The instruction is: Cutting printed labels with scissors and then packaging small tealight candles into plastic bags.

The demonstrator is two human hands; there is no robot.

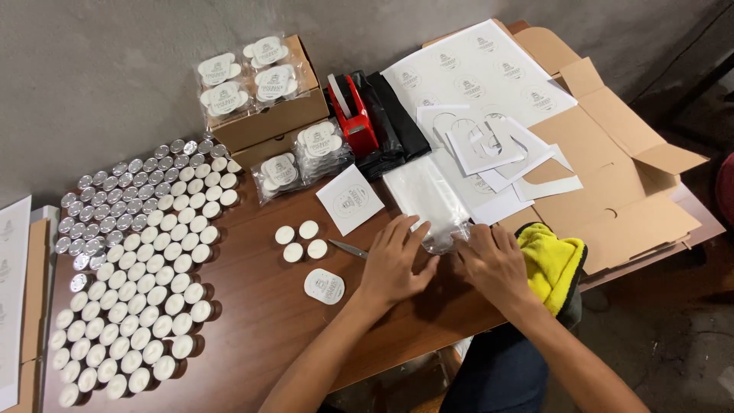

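Both hands work the near end of a stack of clear plastic bags (428, 200) lying on the brown wooden table (290, 321), just right of centre. Left hand (397, 260) lies flat, palm down, fingers spread and stretched forward, fingertips pressing on the bottom edge of the bags — not closed around anything. Right hand (493, 256) also palm down, fingers curled loosely at the bags' lower right corner, touching or pinching the plastic; how firm the grip is, can't tell.

Just left of the left hand — a small metal blade or tweezers (349, 248), only partly visible. Further left, four loose white tealight candles (300, 240) in a cluster, and below them a packed set with a white round-cornered label (324, 286). A square white printed card (350, 199) sits between the candles and the bags.

Far left: a big grid of tealights (130, 268), white wax side up near, silver cups at the back. Behind: cardboard boxes (271, 115) with bagged candle packs (248, 76) on top and in front. A red tape dispenser (353, 116) beside black bags (390, 122). Sticker sheets (478, 73), some with cut-outs, lie over flattened cardboard boxes (619, 176). A yellow cloth (552, 264) is just right of the right hand, at the table edge.
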